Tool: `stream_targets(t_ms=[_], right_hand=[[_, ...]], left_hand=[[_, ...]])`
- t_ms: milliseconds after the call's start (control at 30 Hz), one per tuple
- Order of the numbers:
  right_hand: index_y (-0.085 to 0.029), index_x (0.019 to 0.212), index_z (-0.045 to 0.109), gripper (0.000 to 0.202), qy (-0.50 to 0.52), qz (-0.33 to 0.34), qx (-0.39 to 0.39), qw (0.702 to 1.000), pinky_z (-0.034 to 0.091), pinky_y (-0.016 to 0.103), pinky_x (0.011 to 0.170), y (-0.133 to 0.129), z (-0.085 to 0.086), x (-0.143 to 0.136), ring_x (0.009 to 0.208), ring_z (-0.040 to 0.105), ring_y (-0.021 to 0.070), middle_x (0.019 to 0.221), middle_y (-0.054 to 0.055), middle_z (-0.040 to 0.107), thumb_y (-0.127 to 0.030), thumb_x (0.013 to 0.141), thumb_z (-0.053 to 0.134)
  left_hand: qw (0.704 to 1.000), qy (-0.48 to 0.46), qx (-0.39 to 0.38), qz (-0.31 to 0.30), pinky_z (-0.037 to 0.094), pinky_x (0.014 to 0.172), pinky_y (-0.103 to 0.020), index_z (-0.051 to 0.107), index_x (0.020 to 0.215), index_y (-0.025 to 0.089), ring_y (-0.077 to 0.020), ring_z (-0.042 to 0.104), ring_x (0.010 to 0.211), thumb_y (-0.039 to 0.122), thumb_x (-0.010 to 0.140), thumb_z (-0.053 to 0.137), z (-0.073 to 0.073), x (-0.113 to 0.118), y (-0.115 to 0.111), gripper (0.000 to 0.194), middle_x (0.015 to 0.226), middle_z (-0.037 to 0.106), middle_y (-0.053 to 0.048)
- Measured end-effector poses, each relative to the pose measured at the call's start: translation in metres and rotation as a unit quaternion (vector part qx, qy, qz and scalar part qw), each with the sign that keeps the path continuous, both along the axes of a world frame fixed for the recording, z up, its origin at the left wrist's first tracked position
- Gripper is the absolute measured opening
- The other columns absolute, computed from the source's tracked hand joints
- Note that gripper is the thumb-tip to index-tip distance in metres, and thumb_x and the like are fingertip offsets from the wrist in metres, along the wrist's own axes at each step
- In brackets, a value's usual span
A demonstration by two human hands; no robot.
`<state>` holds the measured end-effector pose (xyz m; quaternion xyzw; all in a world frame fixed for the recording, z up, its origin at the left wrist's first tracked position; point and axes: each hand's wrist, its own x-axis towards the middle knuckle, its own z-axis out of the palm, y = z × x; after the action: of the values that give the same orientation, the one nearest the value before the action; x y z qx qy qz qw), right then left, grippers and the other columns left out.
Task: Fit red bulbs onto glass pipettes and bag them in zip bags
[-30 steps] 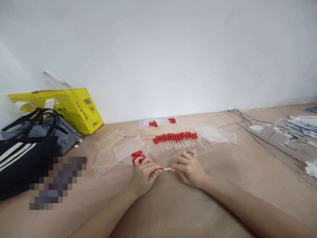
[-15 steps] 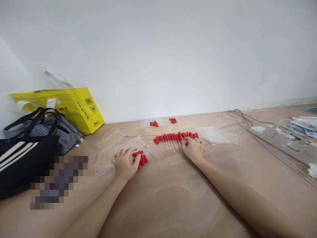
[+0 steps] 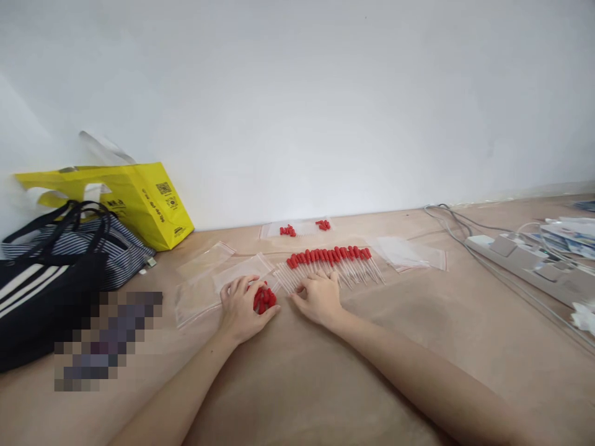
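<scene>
My left hand is curled round a small heap of loose red rubber bulbs on the table, thumb on the near side and fingers beyond. To its right, my right hand lies over the tubes of a row of droppers, fingers bent in; whatever they grip is hidden. The droppers lie side by side, red bulbs away from me and thin clear tubes towards me. One bulb sits lower than its neighbours, just above my right fingers.
Clear zip bags lie flat at the left, and another bag at the right. Near the wall is a bag with red bulbs. A yellow bag and dark bag stand left; a power strip and cables are right.
My right hand has moved left along the dropper row, from its right part to the middle. My left hand has shifted slightly right, and the loose bulbs beside it are packed closer together.
</scene>
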<state>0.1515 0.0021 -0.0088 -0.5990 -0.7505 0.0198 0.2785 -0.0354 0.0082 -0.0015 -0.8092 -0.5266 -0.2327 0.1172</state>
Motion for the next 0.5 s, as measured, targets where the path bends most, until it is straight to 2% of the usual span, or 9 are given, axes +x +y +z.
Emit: stream_targets(t_ms=[100, 267, 500], right_hand=[[-0.020, 0.070, 0.064, 0.023, -0.019, -0.026, -0.030, 0.999, 0.021, 0.036, 0.074, 0.0011, 0.0002, -0.0098, 0.081, 0.052, 0.0204, 0.075, 0.005, 0.064, -0.040, 0.074, 0.055], [-0.019, 0.068, 0.065, 0.020, -0.016, -0.051, -0.055, 0.997, 0.023, 0.038, 0.075, 0.0043, -0.0015, -0.0116, 0.081, 0.053, 0.0218, 0.076, 0.007, 0.065, -0.034, 0.076, 0.053], [-0.020, 0.065, 0.061, 0.015, 0.034, -0.058, -0.044, 0.997, 0.023, 0.035, 0.072, 0.0009, -0.0039, -0.0020, 0.078, 0.052, 0.0194, 0.073, 0.003, 0.064, -0.028, 0.075, 0.054]], left_hand=[[1.000, 0.001, -0.005, -0.021, 0.031, 0.082, -0.043, 0.058, 0.079, 0.023, -0.0266, 0.047, 0.097, 0.049, 0.064, 0.060, -0.0010, -0.0010, -0.0002, 0.030, 0.103, 0.056, -0.007], [0.999, 0.007, -0.004, -0.044, 0.032, 0.082, -0.042, 0.061, 0.078, 0.025, -0.0254, 0.047, 0.099, 0.038, 0.071, 0.057, -0.0028, 0.0025, -0.0017, 0.015, 0.101, 0.056, -0.006], [0.996, -0.014, 0.018, -0.082, 0.032, 0.083, -0.041, 0.062, 0.077, 0.024, -0.0239, 0.048, 0.097, 0.033, 0.075, 0.054, -0.0029, 0.0038, -0.0007, 0.012, 0.098, 0.058, -0.006]])
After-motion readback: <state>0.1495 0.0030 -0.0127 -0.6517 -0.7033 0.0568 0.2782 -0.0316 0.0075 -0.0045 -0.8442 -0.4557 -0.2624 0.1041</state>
